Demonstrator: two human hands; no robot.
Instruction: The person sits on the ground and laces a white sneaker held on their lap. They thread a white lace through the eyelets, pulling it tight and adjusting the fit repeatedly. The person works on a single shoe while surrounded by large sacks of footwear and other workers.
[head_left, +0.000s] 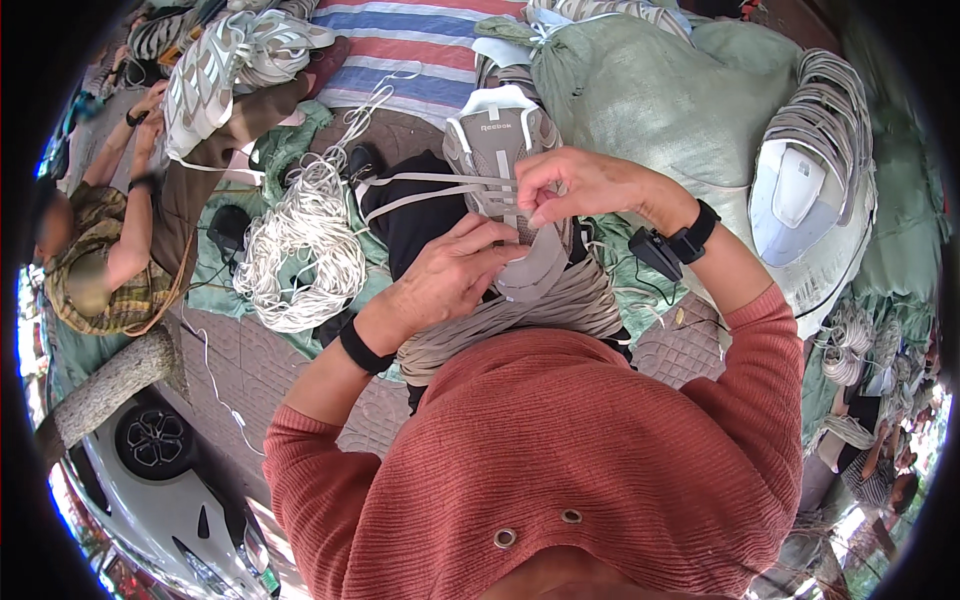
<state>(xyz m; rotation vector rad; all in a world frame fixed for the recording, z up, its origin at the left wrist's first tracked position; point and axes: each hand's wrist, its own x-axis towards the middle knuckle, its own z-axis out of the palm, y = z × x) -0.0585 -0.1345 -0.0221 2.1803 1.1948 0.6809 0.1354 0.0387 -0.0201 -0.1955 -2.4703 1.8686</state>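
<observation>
The grey shoe upper [502,150] is lying between and under both hands, above the person's lap. The right hand [575,190] is curling, thumb and forefinger pinching the pale lace [425,179]. The left hand [450,272] is resting bent fingers on the upper's near left edge; whether it is pinching anything, I cannot tell. Beyond the hands, a striped sheet [405,48] is covering the ground. Left of the left hand, a tangle of white cord [300,255] is lying on green sheeting [208,285], paving [215,362] is showing nearer, and a co-worker [135,225] is handling pale uppers [200,90]. Right of the right hand, stacked uppers [815,165] are leaning by a bulging green sack [650,95].
</observation>
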